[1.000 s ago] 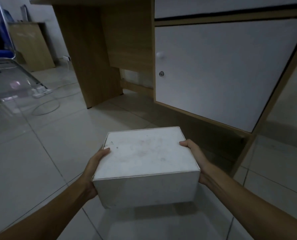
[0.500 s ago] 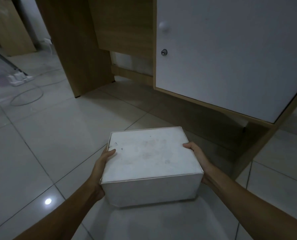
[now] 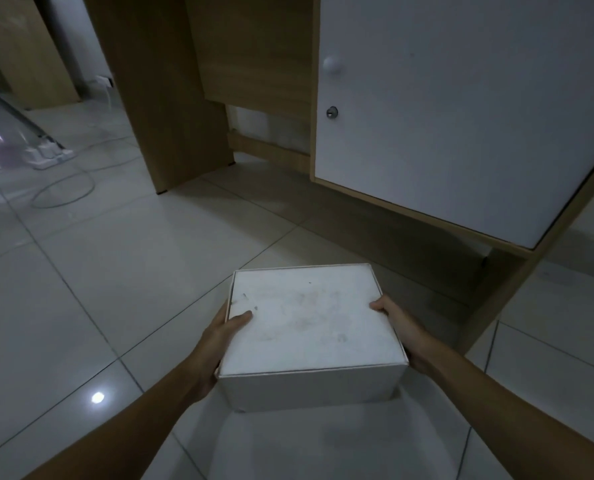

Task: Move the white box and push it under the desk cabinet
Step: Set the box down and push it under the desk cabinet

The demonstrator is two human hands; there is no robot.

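Box: white box low over the tiled floor, in front of the gap under the desk cabinet.
Hold: left hand and right hand press box sides, fingers grasping box.
Risk: could bump cabinet bottom edge if too tall.
Risk: might slip from a side squeeze.

One white box sits between two hands, the left hand and the right hand. Beyond the box stands one desk cabinet with one white door, bearing one round knob and one keyhole lock. Left of the cabinet lie one power strip and one looped cable.
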